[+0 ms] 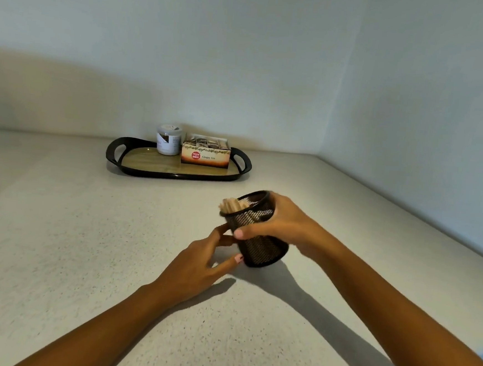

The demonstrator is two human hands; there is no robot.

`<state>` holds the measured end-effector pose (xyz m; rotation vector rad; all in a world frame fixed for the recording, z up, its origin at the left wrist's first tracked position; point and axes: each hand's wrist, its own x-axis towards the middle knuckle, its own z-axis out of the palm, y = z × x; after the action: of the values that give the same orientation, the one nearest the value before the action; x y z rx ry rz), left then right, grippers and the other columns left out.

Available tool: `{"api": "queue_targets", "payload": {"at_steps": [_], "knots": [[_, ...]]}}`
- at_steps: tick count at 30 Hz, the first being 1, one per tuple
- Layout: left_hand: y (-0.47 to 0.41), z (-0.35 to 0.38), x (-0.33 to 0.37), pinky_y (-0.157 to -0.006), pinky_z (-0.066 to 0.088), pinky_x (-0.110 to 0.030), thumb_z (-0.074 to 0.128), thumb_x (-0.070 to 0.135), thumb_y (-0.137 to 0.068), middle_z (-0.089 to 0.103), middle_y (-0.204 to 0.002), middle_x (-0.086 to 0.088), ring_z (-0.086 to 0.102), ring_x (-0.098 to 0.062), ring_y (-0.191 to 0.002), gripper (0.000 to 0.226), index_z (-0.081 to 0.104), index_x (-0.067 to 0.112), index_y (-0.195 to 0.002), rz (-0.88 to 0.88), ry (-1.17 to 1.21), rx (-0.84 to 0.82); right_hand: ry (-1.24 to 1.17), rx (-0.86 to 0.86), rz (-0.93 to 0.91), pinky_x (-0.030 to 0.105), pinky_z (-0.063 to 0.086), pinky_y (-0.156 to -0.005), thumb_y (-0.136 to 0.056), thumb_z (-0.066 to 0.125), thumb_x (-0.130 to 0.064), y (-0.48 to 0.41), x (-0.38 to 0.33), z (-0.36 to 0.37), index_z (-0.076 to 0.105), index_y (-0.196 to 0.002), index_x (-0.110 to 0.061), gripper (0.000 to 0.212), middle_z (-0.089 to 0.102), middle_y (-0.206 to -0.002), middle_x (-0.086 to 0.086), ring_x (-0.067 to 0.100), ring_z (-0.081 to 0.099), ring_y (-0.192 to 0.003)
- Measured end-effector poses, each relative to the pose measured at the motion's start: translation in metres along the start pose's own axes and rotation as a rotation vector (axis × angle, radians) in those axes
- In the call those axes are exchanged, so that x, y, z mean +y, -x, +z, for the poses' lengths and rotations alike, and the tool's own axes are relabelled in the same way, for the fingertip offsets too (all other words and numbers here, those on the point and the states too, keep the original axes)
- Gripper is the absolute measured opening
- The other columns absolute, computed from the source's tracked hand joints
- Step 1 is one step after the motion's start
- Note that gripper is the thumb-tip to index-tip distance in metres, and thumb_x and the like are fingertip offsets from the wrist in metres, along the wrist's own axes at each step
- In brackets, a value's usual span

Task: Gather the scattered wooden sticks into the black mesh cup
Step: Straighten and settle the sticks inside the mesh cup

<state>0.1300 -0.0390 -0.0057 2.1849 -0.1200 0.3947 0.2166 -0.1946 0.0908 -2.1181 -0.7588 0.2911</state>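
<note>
Speckled counter, right hand grips tilted mesh cup

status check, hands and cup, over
Right hand grips black mesh cup, tilted left. Left hand touches its lower side. Wooden sticks inside, tips past the rim. Tray behind, well apart.

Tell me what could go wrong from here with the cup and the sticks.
1. The black mesh cup is tilted in the right hand, with the wooden sticks bunched at its lower rim; they may slide out onto the counter.
2. The left hand only touches the cup near its base; a nudge there could tip it further.
</note>
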Motion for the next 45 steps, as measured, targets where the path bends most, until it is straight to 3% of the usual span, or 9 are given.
{"api": "queue_targets", "payload": {"at_steps": [3,6,10,16,20,23,27,31,45], "knots": [[-0.001,0.007,-0.012,-0.109,0.027,-0.029,0.043,0.053,-0.09,0.042,-0.143,0.009,0.04,-0.014,-0.132,0.06,0.029,0.029,-0.142,-0.05,-0.385,0.013,0.307,0.149,-0.016,0.027,0.052,-0.081,-0.057,0.087,-0.039,-0.004,0.006,-0.009,0.043,-0.129,-0.02,0.087,0.055,-0.116,-0.002,0.017,0.055,-0.104],[-0.001,0.009,-0.02,-0.116,0.014,-0.032,0.037,0.05,-0.093,0.032,-0.151,0.004,0.03,-0.015,-0.138,0.057,0.03,0.023,-0.143,-0.084,-0.539,0.045,0.176,0.081,0.017,0.03,0.052,-0.086,-0.056,0.088,-0.039,-0.005,0.011,-0.011,0.044,-0.128,-0.02,0.087,0.055,-0.118,-0.002,0.018,0.055,-0.107],[-0.003,0.009,-0.021,-0.119,0.011,-0.034,0.034,0.048,-0.095,0.024,-0.154,0.005,0.023,-0.014,-0.141,0.056,0.028,0.023,-0.144,-0.13,-0.565,-0.002,0.305,0.372,-0.062,0.024,0.046,-0.08,-0.055,0.089,-0.037,-0.01,0.014,-0.01,0.041,-0.128,-0.016,0.09,0.056,-0.118,0.002,0.013,0.051,-0.098],[-0.001,0.008,-0.018,-0.117,0.009,-0.031,0.034,0.047,-0.096,0.023,-0.154,0.005,0.022,-0.014,-0.142,0.055,0.026,0.023,-0.145,-0.125,-0.567,0.002,0.305,0.454,-0.039,0.024,0.046,-0.079,-0.055,0.089,-0.039,-0.013,0.016,-0.007,0.04,-0.128,-0.015,0.091,0.056,-0.122,0.004,0.015,0.052,-0.101],[-0.001,0.008,-0.019,-0.116,0.01,-0.03,0.034,0.048,-0.095,0.026,-0.153,0.005,0.025,-0.014,-0.141,0.055,0.028,0.023,-0.144,-0.116,-0.561,0.008,0.188,0.307,-0.021,0.023,0.044,-0.079,-0.059,0.087,-0.038,-0.012,0.019,-0.002,0.039,-0.131,-0.016,0.089,0.053,-0.123,0.001,0.013,0.048,-0.103],[-0.002,0.009,-0.021,-0.116,0.01,-0.031,0.035,0.048,-0.095,0.026,-0.153,0.005,0.025,-0.014,-0.141,0.055,0.029,0.023,-0.143,-0.117,-0.551,0.008,0.032,0.437,0.02,0.025,0.045,-0.082,-0.057,0.088,-0.036,-0.015,0.023,-0.001,0.039,-0.13,-0.017,0.09,0.052,-0.125,0.002,0.013,0.046,-0.104],[-0.001,0.008,-0.021,-0.116,0.011,-0.031,0.037,0.046,-0.095,0.028,-0.153,0.004,0.026,-0.014,-0.14,0.054,0.031,0.021,-0.143,-0.09,-0.549,0.017,-0.338,0.342,0.106,0.036,0.05,-0.093,-0.053,0.09,-0.031,-0.017,0.029,0.005,0.045,-0.127,-0.018,0.087,0.057,-0.121,0.0,0.021,0.054,-0.113],[0.0,0.008,-0.019,-0.117,0.012,-0.033,0.036,0.047,-0.095,0.026,-0.153,0.004,0.025,-0.016,-0.141,0.055,0.029,0.022,-0.144,-0.11,-0.551,0.007,-0.189,0.557,0.053,0.029,0.046,-0.089,-0.055,0.09,-0.028,-0.015,0.03,0.009,0.04,-0.129,-0.019,0.091,0.051,-0.117,-0.005,0.014,0.049,-0.106],[0.0,0.01,-0.018,-0.114,0.02,-0.03,0.042,0.045,-0.094,0.035,-0.149,0.002,0.034,-0.017,-0.135,0.057,0.029,0.019,-0.143,-0.122,-0.522,0.09,-0.269,0.505,-0.042,0.019,0.046,-0.085,-0.062,0.087,-0.029,-0.004,0.045,0.044,0.04,-0.131,-0.021,0.084,0.05,-0.121,-0.007,0.012,0.047,-0.11]]}}
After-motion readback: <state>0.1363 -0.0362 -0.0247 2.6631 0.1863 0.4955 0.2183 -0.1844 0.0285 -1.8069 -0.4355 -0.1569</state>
